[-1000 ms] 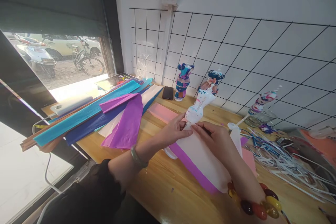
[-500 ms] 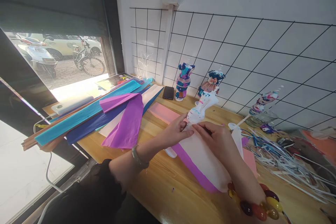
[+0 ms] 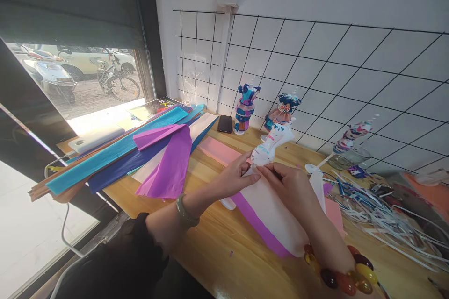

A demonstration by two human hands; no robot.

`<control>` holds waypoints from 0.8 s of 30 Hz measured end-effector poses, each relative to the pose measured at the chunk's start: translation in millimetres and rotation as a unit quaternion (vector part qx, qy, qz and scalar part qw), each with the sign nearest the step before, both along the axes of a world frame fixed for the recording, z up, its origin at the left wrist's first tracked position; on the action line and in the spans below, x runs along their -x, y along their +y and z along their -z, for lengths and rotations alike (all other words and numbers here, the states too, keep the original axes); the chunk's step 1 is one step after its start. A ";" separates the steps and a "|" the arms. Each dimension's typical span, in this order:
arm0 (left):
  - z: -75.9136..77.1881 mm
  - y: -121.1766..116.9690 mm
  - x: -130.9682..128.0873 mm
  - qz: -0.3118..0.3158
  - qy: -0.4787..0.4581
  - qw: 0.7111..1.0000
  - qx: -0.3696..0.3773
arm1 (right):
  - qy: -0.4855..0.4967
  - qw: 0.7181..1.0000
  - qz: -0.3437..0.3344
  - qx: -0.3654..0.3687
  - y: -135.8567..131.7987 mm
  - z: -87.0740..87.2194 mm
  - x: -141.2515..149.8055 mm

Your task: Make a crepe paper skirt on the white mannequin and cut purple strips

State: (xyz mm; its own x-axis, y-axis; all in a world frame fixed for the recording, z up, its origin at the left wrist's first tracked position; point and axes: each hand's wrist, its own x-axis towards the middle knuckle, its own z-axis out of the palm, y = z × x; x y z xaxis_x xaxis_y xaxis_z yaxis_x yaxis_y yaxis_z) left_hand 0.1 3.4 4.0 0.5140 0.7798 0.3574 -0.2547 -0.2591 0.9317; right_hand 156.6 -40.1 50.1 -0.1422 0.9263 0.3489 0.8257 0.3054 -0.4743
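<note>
Mannequin (image 3: pixel 271 144) tilts above the tabletop (image 3: pixel 199 250), between its near and wall-side edges, held at the lower end by the left hand (image 3: pixel 235 175). The right hand (image 3: pixel 288 180) pinches pale paper (image 3: pixel 271 210) just below. A phone (image 3: pixel 225 124) lies near the wall-side edge.

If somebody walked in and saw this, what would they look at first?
Probably the little white dress form flecked with colour, tilted near the middle, with the left hand and right hand meeting at its lower end. Next might be the bright purple sheet, lying over a heap of coloured strips to the left. At the bottom right, a chunky bead bracelet circles the right wrist.
</note>
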 end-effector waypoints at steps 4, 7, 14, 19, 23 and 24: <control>0.2 -0.5 0.3 0.032 -0.006 0.999 0.015 | 0.004 1.000 0.003 0.008 0.1 -0.2 0.7; -1.0 -1.8 0.2 0.026 -0.010 0.999 0.027 | 0.000 1.000 0.008 0.002 0.5 0.3 0.8; -3.5 -5.0 0.3 0.012 -0.008 0.999 0.049 | 0.007 1.000 0.016 -0.003 -0.1 -1.9 2.1; -2.7 -5.0 1.0 -0.014 0.007 0.998 0.067 | 0.020 1.000 0.007 0.023 -1.2 -2.5 2.5; 0.6 -2.7 0.8 -0.028 0.031 0.997 0.060 | 0.019 0.999 -0.009 0.031 -1.1 -2.2 2.8; 1.9 -1.6 0.5 -0.030 0.033 0.998 0.051 | 0.018 0.999 -0.010 0.030 -1.0 -2.2 2.9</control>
